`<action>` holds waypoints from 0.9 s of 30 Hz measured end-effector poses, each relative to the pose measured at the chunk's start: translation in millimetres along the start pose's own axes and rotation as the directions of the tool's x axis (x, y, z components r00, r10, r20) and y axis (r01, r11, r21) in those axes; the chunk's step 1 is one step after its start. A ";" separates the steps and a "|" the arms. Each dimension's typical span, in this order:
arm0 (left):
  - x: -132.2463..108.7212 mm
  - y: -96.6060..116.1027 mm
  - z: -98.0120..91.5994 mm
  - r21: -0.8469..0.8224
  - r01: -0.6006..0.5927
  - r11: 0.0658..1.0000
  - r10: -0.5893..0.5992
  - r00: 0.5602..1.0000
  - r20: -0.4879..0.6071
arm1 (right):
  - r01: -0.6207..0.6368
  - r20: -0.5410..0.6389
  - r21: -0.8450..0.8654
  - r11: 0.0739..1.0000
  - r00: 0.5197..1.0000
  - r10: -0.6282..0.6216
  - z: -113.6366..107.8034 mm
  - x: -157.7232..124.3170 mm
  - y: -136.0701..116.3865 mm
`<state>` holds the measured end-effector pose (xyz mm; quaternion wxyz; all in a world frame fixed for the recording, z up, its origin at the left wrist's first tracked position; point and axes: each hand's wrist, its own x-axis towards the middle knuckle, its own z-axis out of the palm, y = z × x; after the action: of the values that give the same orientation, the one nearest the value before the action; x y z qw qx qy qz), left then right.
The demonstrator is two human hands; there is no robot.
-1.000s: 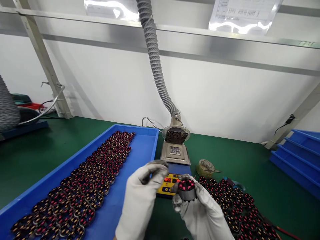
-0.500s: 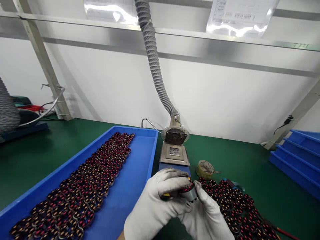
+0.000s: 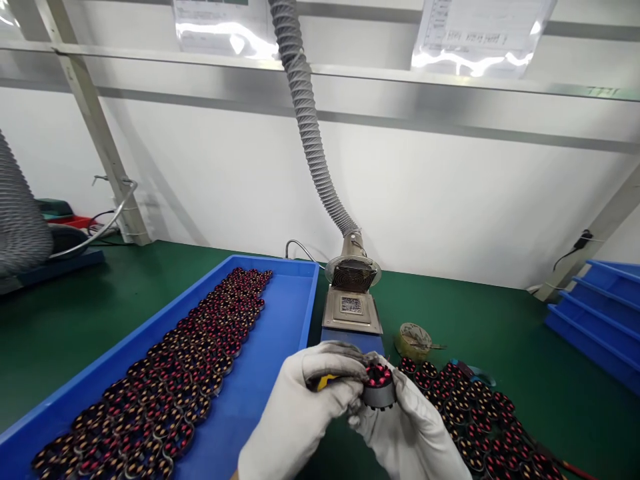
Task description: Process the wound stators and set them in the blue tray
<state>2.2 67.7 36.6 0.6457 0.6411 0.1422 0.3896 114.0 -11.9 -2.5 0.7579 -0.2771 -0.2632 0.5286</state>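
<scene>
A small round motor stator (image 3: pixel 379 393), with a grey ring and red windings, is gripped between my two white-gloved hands in front of the soldering pot. My left hand (image 3: pixel 315 393) pinches its left side with closed fingers. On the right side, the thumb and fingers of my right hand (image 3: pixel 407 417) are pressed against the ring. A patch of yellow (image 3: pixel 326 381) shows in the gap of my left hand; I cannot tell what it belongs to. The soldering pot (image 3: pixel 351 310), with a square metal top, stands just beyond my hands.
To the left lies a long blue tray (image 3: pixel 283 347) with rows of stators (image 3: pixel 170 373). More stators (image 3: pixel 470 413) cover the green bench at right, beside a small round tub (image 3: pixel 414 340). Blue trays (image 3: pixel 595 320) are stacked far right. A grey hose (image 3: pixel 313 133) hangs above the pot.
The stator has turned more upright, so its red windings and grey side show more fully. My left hand has shifted slightly left and its fingers have moved along the stator.
</scene>
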 end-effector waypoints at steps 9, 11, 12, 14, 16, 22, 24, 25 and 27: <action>-6.6 8.9 -4.5 0.031 -0.108 0.994 0.112 0.947 -0.300 | 0.520 -0.020 -0.701 0.488 0.670 -0.743 -15.1 8.4 21.6; -2.5 3.4 -3.4 -0.101 0.057 0.993 -0.068 0.992 -0.102 | 0.589 0.255 -0.801 0.111 0.503 -0.826 -15.6 4.7 24.3; -1.1 -1.3 -0.3 -0.168 0.121 0.978 -0.121 0.993 0.010 | 0.593 0.388 -0.802 -0.071 0.427 -0.817 -16.4 3.4 26.3; -0.3 -12.5 9.8 -0.317 0.155 0.936 -0.133 0.987 0.092 | 0.554 0.531 -0.781 -0.289 0.345 -0.774 -17.3 2.1 31.8; -1.8 -22.5 21.1 -0.455 0.122 0.882 -0.141 0.990 -0.008 | 0.513 0.510 -0.805 -0.298 0.341 -0.790 -15.2 1.5 37.7; -1.0 -22.8 19.7 -0.592 -0.068 0.803 -0.196 0.908 -0.370 | 0.540 0.358 -0.818 -0.199 0.206 -0.911 0.6 1.9 37.4; 1.9 -17.8 13.7 -0.460 0.009 0.888 -0.180 0.927 -0.330 | 0.541 0.359 -0.816 -0.201 0.202 -0.911 0.8 1.8 34.7; 2.8 -16.1 12.3 -0.393 0.081 0.916 -0.190 0.950 -0.247 | 0.537 0.370 -0.817 -0.211 0.208 -0.905 -0.1 1.4 34.4; 2.6 -14.9 13.3 -0.328 0.173 0.929 -0.227 0.964 -0.137 | 0.523 0.382 -0.823 -0.221 0.222 -0.897 -2.8 0.0 35.5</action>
<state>17.7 61.7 25.2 0.7609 0.4765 0.1986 0.3931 92.6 -2.1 -29.2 0.6752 -0.4894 -0.4492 -0.3206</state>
